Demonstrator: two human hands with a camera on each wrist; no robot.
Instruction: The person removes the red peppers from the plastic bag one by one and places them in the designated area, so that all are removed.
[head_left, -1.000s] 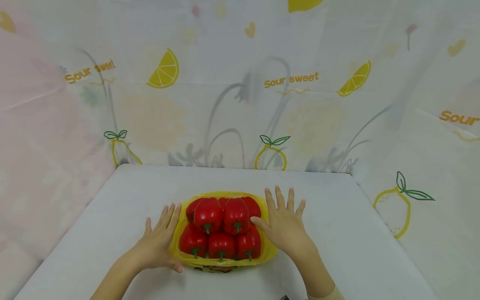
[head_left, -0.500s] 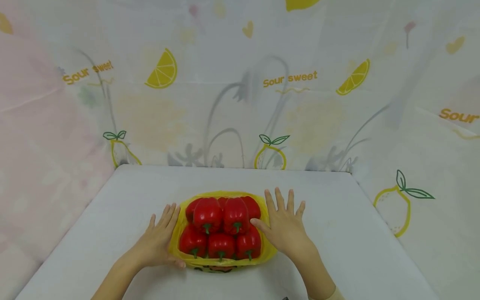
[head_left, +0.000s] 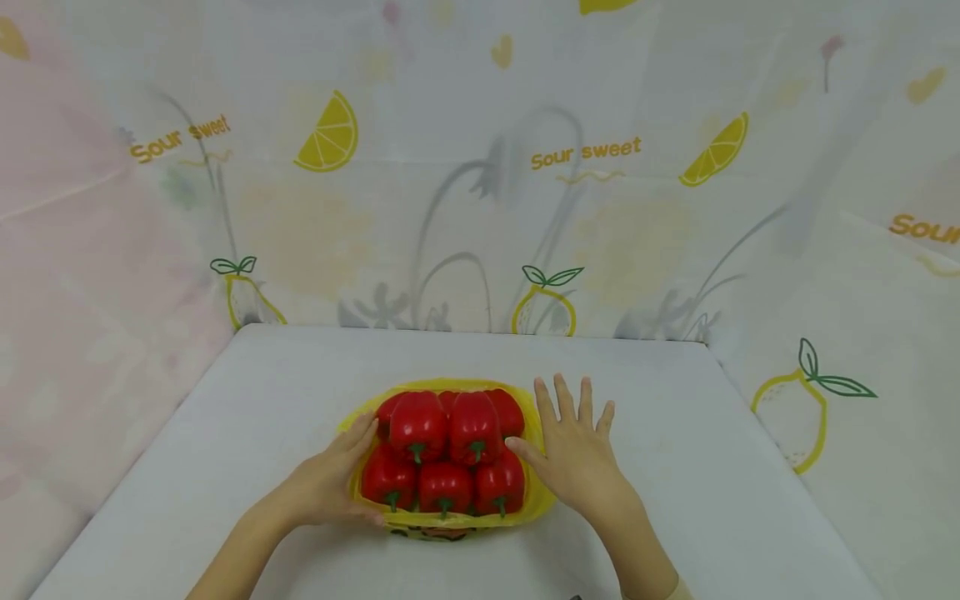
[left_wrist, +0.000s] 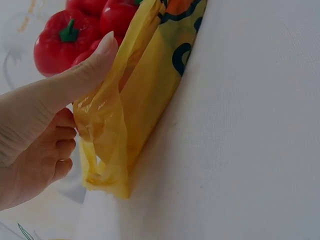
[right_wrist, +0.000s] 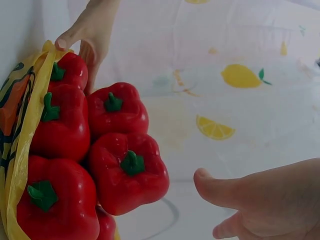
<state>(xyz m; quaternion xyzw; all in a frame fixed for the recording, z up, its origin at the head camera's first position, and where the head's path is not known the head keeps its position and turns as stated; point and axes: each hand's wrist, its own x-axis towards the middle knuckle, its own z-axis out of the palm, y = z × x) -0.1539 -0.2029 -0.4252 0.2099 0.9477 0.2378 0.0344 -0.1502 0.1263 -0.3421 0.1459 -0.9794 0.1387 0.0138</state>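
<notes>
Red bell peppers (head_left: 418, 425) with green stems are piled in several, filling a yellow plastic bag (head_left: 525, 508) whose mouth is spread wide around them. At the bag's left side my left hand (head_left: 327, 483) grips the rim. In the left wrist view the left thumb (left_wrist: 92, 65) lies over the bag's edge and the other fingers curl at its side. My right hand (head_left: 576, 458) is spread with straight fingers on the right of the bag, its thumb pointing at the peppers. The right wrist view shows a gap between the right thumb (right_wrist: 215, 190) and the nearest pepper (right_wrist: 130, 175).
A white table (head_left: 660, 433) carries the bag near its middle. Behind and beside it hangs a pale cloth (head_left: 637, 242) printed with lemons and lettering. Dark and orange print shows on the bag's front.
My left hand has moved slightly right, from lying flat along the bag to bending its fingers over the rim. The right hand stays spread in nearly the same place.
</notes>
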